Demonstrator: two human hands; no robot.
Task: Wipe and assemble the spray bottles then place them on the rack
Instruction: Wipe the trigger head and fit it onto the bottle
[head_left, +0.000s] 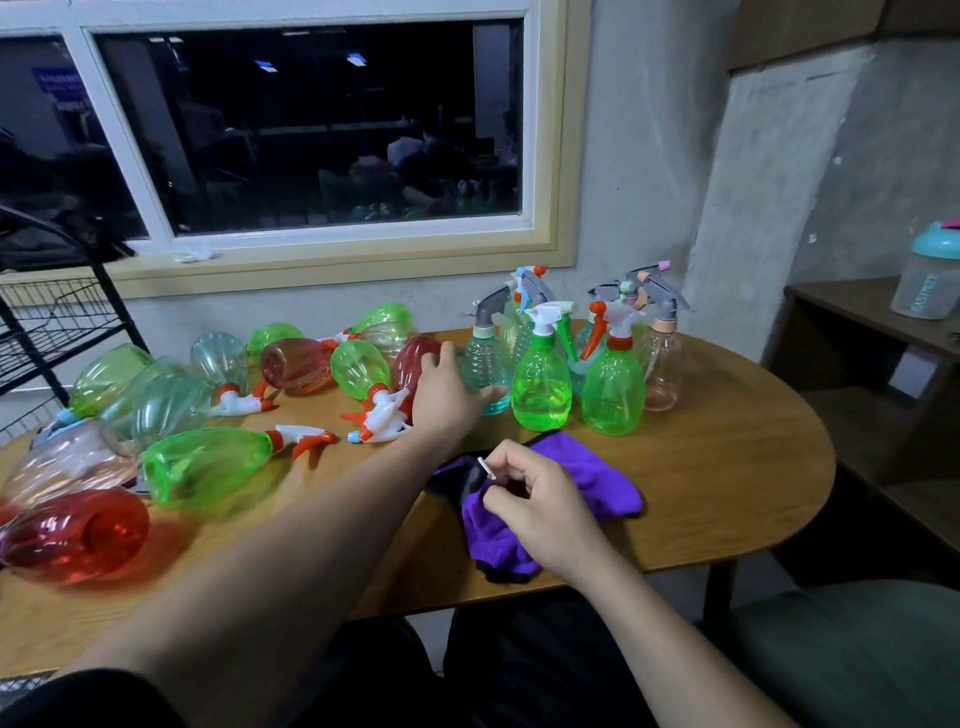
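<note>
My left hand (447, 397) reaches out, fingers spread and loose, gripping nothing, between a lying red spray bottle (415, 358) and the upright green spray bottle (540, 384). My right hand (540, 506) pinches a small white tube (485, 466) over the purple cloth (602, 478). The bottles look empty. The wire rack (47, 322) stands far left.

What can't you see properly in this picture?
All in the head view:
- Rack: cut off by the left edge.
- Far red bottle: partly hidden behind the left hand.
- White piece pinched by the right hand: too small to say what it is.
- Near red bottle: blurred and cut off at the left edge.
</note>
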